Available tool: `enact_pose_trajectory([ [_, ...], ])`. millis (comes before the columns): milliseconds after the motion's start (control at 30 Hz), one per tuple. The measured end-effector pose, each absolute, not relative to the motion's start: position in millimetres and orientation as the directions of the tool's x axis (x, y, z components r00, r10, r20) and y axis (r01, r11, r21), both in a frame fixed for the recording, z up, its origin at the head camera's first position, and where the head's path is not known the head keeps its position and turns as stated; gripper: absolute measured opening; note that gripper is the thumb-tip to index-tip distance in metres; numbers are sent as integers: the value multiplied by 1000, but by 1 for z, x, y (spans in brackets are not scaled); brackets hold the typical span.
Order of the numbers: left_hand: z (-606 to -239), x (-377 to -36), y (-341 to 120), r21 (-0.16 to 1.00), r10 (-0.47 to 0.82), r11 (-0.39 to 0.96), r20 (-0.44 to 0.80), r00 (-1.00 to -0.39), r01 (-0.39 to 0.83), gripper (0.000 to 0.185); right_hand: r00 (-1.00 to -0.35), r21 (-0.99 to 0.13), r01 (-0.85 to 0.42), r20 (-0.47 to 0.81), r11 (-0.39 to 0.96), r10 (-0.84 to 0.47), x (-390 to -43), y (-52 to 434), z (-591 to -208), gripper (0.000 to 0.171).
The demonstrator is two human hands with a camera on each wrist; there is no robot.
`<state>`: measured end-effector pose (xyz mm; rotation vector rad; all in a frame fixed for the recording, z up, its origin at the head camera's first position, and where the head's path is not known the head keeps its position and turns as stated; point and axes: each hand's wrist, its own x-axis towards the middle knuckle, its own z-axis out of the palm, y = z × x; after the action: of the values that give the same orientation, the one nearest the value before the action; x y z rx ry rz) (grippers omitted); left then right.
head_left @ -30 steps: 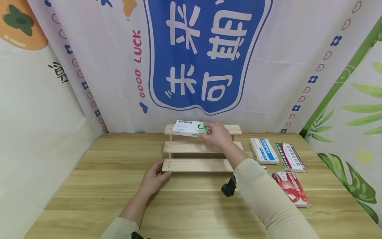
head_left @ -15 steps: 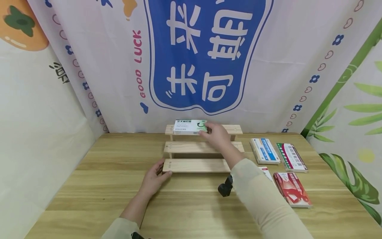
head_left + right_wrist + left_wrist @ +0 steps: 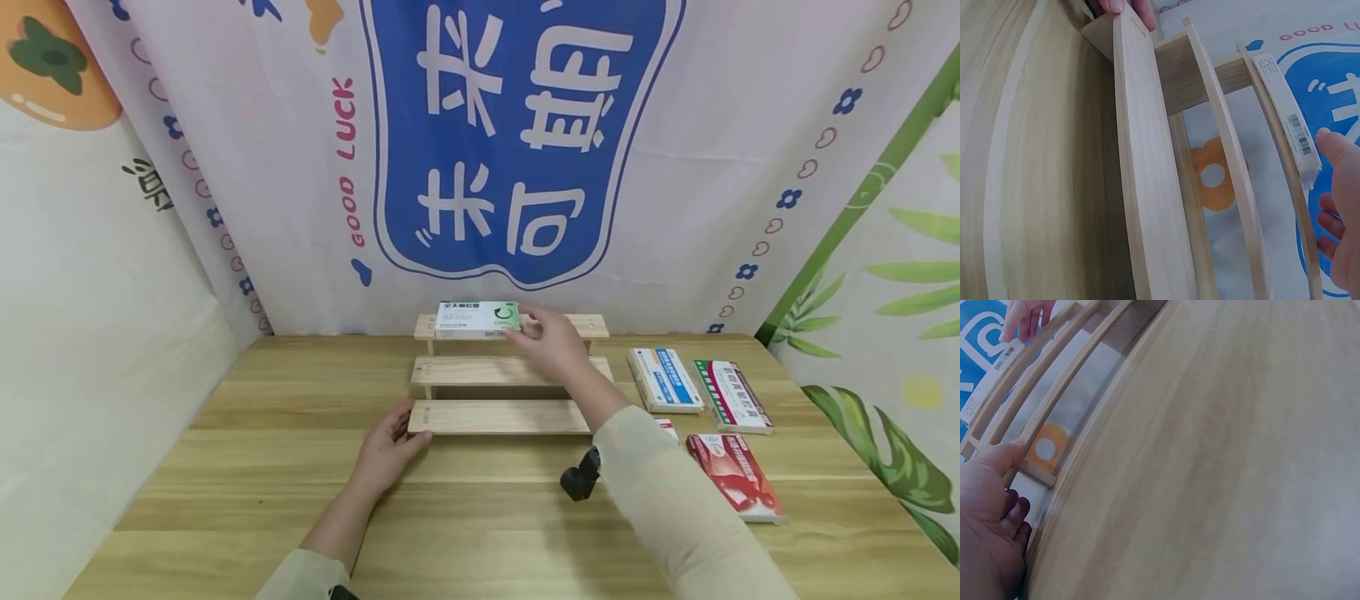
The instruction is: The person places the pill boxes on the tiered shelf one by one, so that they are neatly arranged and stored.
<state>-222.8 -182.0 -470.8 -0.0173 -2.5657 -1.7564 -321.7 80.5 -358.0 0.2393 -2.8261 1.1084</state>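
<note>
Printed fabric backdrop behind a light wooden bench [image 3: 225, 500]; three-tier wooden step rack [image 3: 510, 417] sits at the back centre. Green-and-white medicine box [image 3: 477, 319] lies flat on the top tier, left half, long edge along the slat.

Right hand [image 3: 551, 337] is at the box's right end, fingers loosely extended and touching the end face. Can't tell whether the thumb is pinching; the right wrist view shows the fingertips [image 3: 1329, 140] against the box end [image 3: 1294, 134], not wrapped round it. Left hand [image 3: 386, 450] rests on the bench, thumb and fingers braced against the left end of the bottom tier [image 3: 1035, 472], holding nothing.

Judgement on doing it well: keep the left hand bracing the rack, since it looks light and may slide. Nudge the box square to the slat, fully supported, no overhang at the back. Then draw the right hand off sideways without dragging the box.

Three more boxes wait at right: blue-striped [image 3: 663, 379], green-edged [image 3: 731, 396], red [image 3: 733, 475].
</note>
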Motion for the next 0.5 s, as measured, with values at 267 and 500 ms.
enact_pose_trajectory([
  [267, -469, -223, -182, 929, 0, 369, 26, -1000, 24, 70, -984, -692, -173, 153, 701, -92, -309, 109, -358, 66],
  [500, -472, -223, -181, 925, -11, 378, 54, -998, 45, 70, -980, -691, -190, 174, 697, -95, -295, 137, -365, 74],
])
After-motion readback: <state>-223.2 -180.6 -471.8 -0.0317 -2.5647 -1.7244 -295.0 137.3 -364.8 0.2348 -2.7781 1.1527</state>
